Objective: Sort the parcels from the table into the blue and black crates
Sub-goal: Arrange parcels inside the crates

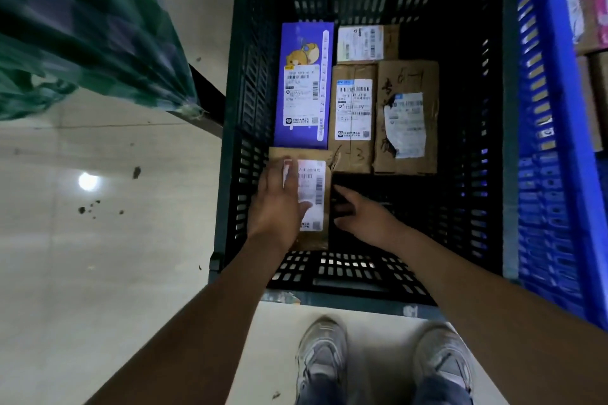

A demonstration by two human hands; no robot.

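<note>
Single head-worn wide-angle view, facing almost straight down, close above the black crate (232, 128), edges seemingly blurred

On the purple box (304, 85): white strip (324, 85) down the right edge printed with digits, 2 to 7 legible; white shipping label (301, 97) with barcodes and what looks like "1078", the rest too small to read.

On the middle brown carton (353, 158): barcoded white label (353, 108), seemingly "1018" and "A218"; a handwritten "3" on the cardboard below.

On the right carton (411, 76): torn label (406, 125), unreadable; dark handwritten characters down the left side, something like "6-1" at the top.

On the small rear carton (390, 43): barcoded rear label (360, 43), unreadable.

On the front parcel (309, 154): front label (312, 187), top line ending in "Q15", barcode along the right edge.
</note>
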